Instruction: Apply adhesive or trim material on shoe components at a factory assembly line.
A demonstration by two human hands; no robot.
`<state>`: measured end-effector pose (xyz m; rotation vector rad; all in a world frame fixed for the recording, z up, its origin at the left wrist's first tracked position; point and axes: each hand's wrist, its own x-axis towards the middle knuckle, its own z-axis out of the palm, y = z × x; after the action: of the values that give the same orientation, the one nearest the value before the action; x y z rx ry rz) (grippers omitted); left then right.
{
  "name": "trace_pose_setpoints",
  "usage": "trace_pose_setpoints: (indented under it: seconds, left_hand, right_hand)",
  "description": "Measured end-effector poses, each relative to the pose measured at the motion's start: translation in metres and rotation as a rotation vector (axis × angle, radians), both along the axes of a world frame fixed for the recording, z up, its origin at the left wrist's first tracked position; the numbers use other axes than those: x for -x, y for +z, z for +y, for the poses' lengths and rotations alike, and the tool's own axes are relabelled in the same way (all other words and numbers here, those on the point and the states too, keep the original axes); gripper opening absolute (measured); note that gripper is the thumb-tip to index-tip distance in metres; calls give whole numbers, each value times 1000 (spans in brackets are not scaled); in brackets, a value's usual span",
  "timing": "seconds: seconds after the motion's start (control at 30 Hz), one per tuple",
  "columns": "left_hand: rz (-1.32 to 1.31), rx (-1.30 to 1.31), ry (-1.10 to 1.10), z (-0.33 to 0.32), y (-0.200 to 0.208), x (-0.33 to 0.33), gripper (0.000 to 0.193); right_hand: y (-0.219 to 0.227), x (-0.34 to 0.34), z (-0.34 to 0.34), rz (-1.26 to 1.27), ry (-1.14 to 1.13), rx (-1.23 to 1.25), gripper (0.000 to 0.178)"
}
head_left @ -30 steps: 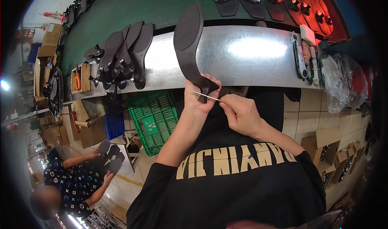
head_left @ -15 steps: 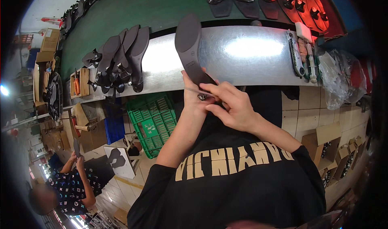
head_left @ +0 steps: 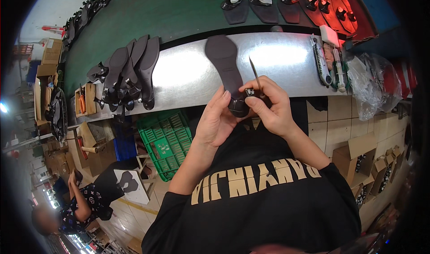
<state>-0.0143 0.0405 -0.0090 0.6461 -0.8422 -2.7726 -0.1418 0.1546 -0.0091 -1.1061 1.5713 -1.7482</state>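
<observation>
An upside-down dark brown heeled shoe (head_left: 221, 52) points away from me over the metal edge of the bench, its sole facing up. My left hand (head_left: 217, 117) grips its heel end from the left, thumb against the edge. At the right of that end, my right hand (head_left: 271, 104) pinches a thin pointed tool (head_left: 254, 68), whose tip sticks up past the fingers. A small glossy dark part with pale glints (head_left: 250, 92) shows at the right fingertips; I cannot tell whether it belongs to the shoe's heel.
More upturned shoes (head_left: 130, 70) lie bunched left on the bench. Another row (head_left: 260, 3) lies at the far right. A utility knife (head_left: 320, 61) sits beside other tools and a plastic bag (head_left: 371, 88). Below are a green crate (head_left: 165, 144) and, left, a seated person (head_left: 80, 204).
The shoe has come lower and tilted the other way. My right hand has shifted to the right, and the thin tool has swung from lying across the heel to pointing up.
</observation>
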Motion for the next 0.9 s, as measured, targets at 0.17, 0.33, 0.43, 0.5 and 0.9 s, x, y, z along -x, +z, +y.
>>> trace_pose_setpoints:
  seconds: [0.17,0.33,0.43,0.5,0.9]
  left_hand:
    - [78,83,196,-9,-11,-3,60]
    - [4,134,231,-11,-18,-7,69]
    - [-16,166,273,-5,-17,-6,73]
    - [0,218,288,-1,-22,-7,74]
    - [-28,316,322,12,-25,-12,75]
  right_hand:
    - [3,-2,15,-277,12,-117,40]
    - [3,-11,20,-679,228,-234,55]
    - [2,-13,18,-855,336,-188,58]
    - [2,-14,15,-907,310,-208,59]
    - [-3,-17,23,-1077,279,-193,42]
